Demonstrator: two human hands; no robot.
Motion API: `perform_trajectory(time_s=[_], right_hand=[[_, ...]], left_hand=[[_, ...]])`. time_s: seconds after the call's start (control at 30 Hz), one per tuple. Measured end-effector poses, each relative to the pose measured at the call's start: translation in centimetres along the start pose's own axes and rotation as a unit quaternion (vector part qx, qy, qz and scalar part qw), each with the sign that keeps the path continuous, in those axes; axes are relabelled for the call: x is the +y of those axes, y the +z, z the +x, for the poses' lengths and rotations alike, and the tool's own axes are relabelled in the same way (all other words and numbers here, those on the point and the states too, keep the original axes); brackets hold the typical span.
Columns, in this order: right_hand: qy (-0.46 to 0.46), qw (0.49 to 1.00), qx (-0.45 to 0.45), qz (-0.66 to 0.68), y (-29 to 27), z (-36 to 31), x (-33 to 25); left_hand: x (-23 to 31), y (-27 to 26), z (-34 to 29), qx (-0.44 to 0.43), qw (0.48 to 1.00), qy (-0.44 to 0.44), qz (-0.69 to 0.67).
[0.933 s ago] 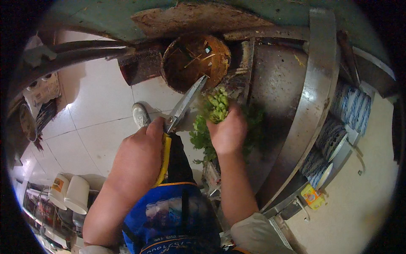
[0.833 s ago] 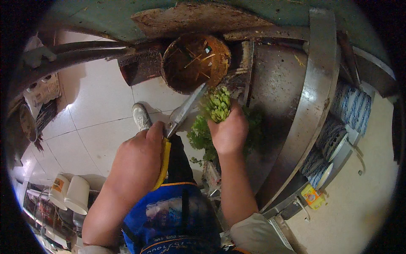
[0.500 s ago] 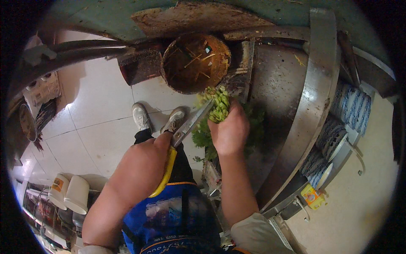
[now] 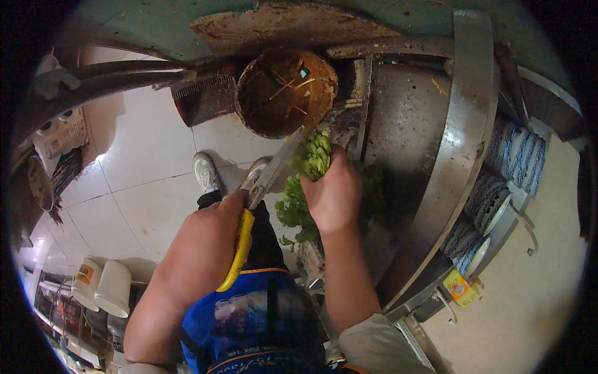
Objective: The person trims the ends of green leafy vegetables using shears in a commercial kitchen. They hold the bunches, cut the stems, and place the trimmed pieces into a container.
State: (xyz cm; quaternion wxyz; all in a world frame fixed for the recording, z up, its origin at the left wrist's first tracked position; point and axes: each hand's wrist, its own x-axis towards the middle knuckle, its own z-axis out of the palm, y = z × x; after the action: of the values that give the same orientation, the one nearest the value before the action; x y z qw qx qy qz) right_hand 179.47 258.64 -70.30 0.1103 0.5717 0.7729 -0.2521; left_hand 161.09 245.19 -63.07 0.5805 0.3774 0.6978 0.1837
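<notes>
My left hand point(image 4: 208, 240) is closed round the yellow handle of a pair of scissors point(image 4: 268, 177). Their metal blades slant up and to the right, and the tips reach the left side of the cut stem ends of a bunch of leafy greens point(image 4: 317, 153). Around the upper part of this bunch my right hand point(image 4: 336, 193) is closed, with the pale green stalks standing out above the fist. Dark green leaves point(image 4: 296, 209) hang below and behind that hand. Whether the blades touch the stalks is blurred.
Just beyond the stalks stands a stained round bin point(image 4: 249, 118) with scraps inside. A metal table leg and rail point(image 4: 458, 124) runs along the right. Stacked blue-patterned plates point(image 4: 517, 159) are farther right, white buckets point(image 4: 113, 287) at lower left, and tiled floor point(image 4: 146, 146) under my shoes.
The scissors have swung more upright, and their tips have moved slightly up and left. My right hand has shifted a little left with the bunch.
</notes>
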Motion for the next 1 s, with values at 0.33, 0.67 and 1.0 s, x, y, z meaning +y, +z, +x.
perform_trajectory(time_s=[0.33,0.67,1.0], right_hand=[[-0.049,0.998,0.049,-0.002,0.2,-0.5,0.0],[-0.071,0.992,0.101,-0.036,0.8,-0.7,0.1],[-0.087,0.991,0.093,-0.030,1.3,-0.7,0.6]], left_hand=[[-0.3,1.1,0.1,-0.018,1.000,0.001,0.025],[0.4,1.4,0.3,-0.014,1.000,-0.009,0.012],[0.8,1.5,0.7,-0.016,0.999,-0.016,0.049]])
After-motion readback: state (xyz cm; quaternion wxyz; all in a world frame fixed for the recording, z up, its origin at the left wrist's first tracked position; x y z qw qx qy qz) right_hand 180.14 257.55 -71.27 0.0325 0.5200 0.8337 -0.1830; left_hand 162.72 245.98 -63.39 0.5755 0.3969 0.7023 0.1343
